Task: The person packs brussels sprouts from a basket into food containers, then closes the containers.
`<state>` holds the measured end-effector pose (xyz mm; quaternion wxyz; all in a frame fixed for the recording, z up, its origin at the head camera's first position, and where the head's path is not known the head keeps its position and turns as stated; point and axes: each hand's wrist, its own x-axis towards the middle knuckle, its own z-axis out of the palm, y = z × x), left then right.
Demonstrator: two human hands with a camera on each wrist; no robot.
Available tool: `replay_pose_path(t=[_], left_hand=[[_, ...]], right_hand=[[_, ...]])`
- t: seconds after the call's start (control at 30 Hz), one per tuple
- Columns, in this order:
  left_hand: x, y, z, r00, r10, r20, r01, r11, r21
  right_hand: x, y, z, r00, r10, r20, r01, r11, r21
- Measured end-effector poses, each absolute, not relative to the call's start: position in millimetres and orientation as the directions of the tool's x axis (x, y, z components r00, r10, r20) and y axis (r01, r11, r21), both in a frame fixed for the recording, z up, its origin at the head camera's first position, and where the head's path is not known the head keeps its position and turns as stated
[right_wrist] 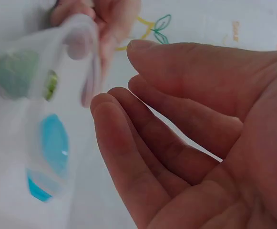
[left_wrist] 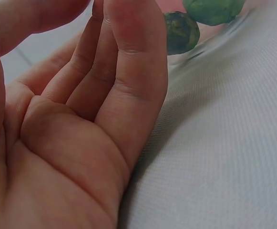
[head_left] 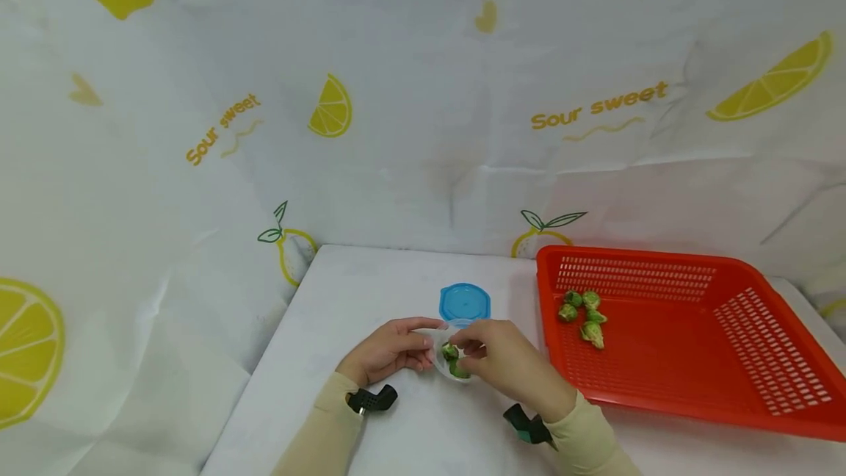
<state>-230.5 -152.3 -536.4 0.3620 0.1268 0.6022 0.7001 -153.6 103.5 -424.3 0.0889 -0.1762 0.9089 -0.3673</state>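
Note:
My left hand (head_left: pixel 391 350) holds a small clear container (head_left: pixel 440 368) at its left side, thumb at the rim. Green sprouts (head_left: pixel 450 351) lie inside it; two also show beyond the fingers of the left hand (left_wrist: pixel 105 105) in the left wrist view, one sprout (left_wrist: pixel 182 33) nearer them. Over the container's right side is my right hand (head_left: pixel 515 369). In the right wrist view the right hand (right_wrist: pixel 190 138) has loosely bent fingers, thumb apart, with nothing between them, beside the blurred container wall (right_wrist: pixel 14 143).
A blue lid (head_left: pixel 465 302) lies on the white table (head_left: pixel 377 278) just behind the container. To the right stands a red perforated basket (head_left: pixel 674 380) with several sprouts (head_left: pixel 592 333) at its left side. A lemon-printed cloth (head_left: pixel 423 94) hangs behind and at the left.

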Motion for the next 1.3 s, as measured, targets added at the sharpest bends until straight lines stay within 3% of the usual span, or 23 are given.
replay_pose_path(t=[0.27, 0.47, 0.6, 0.87, 1.3], left_hand=[[-229.1, -152.8, -535.7, -0.719, 0.645, -0.259, -0.347, -0.01, 0.938], [-229.9, -153.1, -535.1, -0.714, 0.651, -0.26, -0.346, -0.005, 0.938], [-230.4, -153.4, -536.3, -0.712, 0.649, -0.268, -0.357, -0.006, 0.934], [-228.3, -152.1, -532.7, -0.711, 0.653, -0.262, -0.358, -0.015, 0.934], [-226.4, -153.3, -529.5, -0.7, 0.67, -0.246, -0.348, -0.019, 0.937]], right_hand=[[-161.3, 158.7, -373.2, -0.897, -0.436, 0.066, -0.375, 0.676, -0.634], [-183.9, 223.8, -361.5, -0.93, -0.365, 0.036, -0.316, 0.748, -0.584], [-199.3, 264.4, -369.0, -0.943, -0.331, -0.036, -0.248, 0.773, -0.584], [-218.4, 330.5, -398.1, -0.944, -0.278, -0.178, -0.081, 0.718, -0.691], [-243.3, 369.1, -443.5, -0.94, -0.244, -0.237, -0.011, 0.719, -0.695]])
